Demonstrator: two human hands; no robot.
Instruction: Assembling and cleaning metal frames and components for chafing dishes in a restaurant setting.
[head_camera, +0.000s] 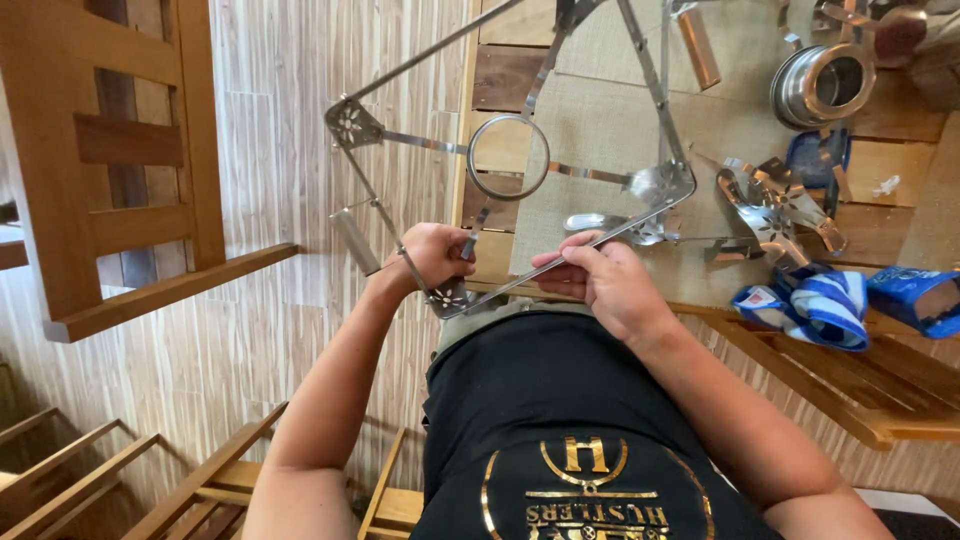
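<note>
Both my hands clench the metal strip frame (520, 160) at its near corner over the bench (880, 390) edge: left hand (432, 255), right hand (600, 280). Light, springy, slick; joints seem the firmest hold.

A frame of thin, shiny metal rods and flat strips (520, 160) hangs partly over the near edge of the wooden table (900, 390), tilted, its far bars running out of view at the top. At its middle sits a round ring (508, 157), joined to the corners by flat strips. Each corner carries a small plate with a flower-shaped cutout; the nearest corner plate (447, 297) lies just off the table edge, perhaps with a short tube beside it, though that is hard to tell.
</note>
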